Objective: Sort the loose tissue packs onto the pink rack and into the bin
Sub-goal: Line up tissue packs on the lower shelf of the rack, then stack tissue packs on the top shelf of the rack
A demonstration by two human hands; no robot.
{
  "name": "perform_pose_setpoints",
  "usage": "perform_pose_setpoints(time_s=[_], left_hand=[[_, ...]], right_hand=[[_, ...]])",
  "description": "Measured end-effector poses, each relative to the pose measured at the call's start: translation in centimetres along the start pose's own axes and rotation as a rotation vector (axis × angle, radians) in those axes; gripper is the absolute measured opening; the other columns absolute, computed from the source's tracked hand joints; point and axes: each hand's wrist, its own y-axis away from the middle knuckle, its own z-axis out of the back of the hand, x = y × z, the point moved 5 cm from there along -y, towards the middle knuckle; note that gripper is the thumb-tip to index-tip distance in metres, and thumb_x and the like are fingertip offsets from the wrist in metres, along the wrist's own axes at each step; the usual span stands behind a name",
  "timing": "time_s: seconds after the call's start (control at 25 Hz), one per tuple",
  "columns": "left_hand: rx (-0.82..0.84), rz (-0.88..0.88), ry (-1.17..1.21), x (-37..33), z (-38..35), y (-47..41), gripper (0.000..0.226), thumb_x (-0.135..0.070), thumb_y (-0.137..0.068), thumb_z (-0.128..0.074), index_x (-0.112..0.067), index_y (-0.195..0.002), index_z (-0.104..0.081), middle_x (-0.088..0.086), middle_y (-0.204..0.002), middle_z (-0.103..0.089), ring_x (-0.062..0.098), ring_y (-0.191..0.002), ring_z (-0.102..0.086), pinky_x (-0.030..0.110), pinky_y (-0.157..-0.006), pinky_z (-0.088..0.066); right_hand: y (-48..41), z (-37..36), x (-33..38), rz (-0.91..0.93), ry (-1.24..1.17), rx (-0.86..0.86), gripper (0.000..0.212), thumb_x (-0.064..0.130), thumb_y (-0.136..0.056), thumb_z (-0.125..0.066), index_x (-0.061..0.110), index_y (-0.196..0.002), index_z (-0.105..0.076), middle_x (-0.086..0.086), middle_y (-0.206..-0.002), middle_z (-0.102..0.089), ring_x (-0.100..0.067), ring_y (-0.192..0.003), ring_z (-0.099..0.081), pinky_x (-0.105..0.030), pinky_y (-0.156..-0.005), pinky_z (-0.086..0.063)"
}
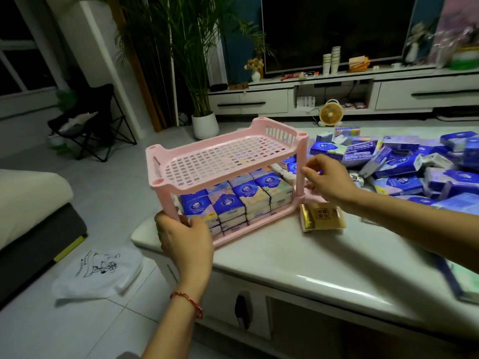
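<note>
Mid-frame, my left hand (185, 239) grips the pink rack (220, 161) by its near-left leg and my right hand (329, 181) pinches its right post. Loose tissue packs (414, 164) are heaped at the right.

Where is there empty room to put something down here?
The pink rack's top shelf is bare, and so is the white table in front of the gold pack. The lower shelf is packed, and loose tissue packs crowd the table's right side.
</note>
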Motion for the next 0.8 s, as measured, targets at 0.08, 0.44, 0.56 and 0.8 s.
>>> perform_pose_setpoints(time_s=[0.08,0.44,0.56,0.8], left_hand=[[-0.007,-0.04,0.019,0.4,-0.8,1.6,0.061,-0.029,-0.067,-0.048,-0.011,-0.122,-0.03,0.017,-0.126,-0.042,0.037,-0.116,-0.046,0.056,-0.094,-0.044],[0.302,-1.181,-0.025,-6.2,-4.4,10.0,0.028,-0.005,-0.08,-0.042,-0.013,-0.106,-0.051,0.009,-0.109,-0.053,0.023,-0.101,-0.052,0.027,-0.092,-0.039],[0.498,-1.13,-0.067,-5.8,-7.7,10.6,0.022,-0.009,-0.078,-0.041,-0.017,-0.094,-0.053,0.004,-0.095,-0.062,0.016,-0.09,-0.054,0.025,-0.079,-0.041],[0.676,-0.553,0.072,-5.0,-12.5,11.2,0.018,-0.017,-0.085,-0.042,-0.027,-0.082,-0.058,-0.016,-0.09,-0.054,0.003,-0.083,-0.053,0.018,-0.07,-0.042]], right_hand=[[-0.2,0.2,-0.2,-0.012,0.019,0.012,0.016,0.015,-0.095,-0.05,0.006,-0.106,-0.057,-0.008,-0.098,-0.061,-0.018,-0.072,-0.059,-0.015,-0.048,-0.043],[-0.7,4.2,-2.7,0.045,0.336,-0.079,0.039,-0.006,-0.082,-0.046,0.006,-0.118,-0.056,-0.014,-0.12,-0.054,-0.027,-0.112,-0.051,-0.04,-0.095,-0.044],[-2.2,6.5,-3.5,0.108,0.537,-0.124,0.045,0.002,-0.083,-0.052,0.009,-0.127,-0.049,-0.014,-0.131,-0.046,-0.027,-0.123,-0.04,-0.034,-0.098,-0.036],[-5.3,4.8,-5.1,0.151,0.913,0.121,0.077,0.017,-0.086,-0.06,0.02,-0.148,-0.015,-0.009,-0.155,-0.017,-0.03,-0.14,-0.02,-0.04,-0.11,-0.027]])
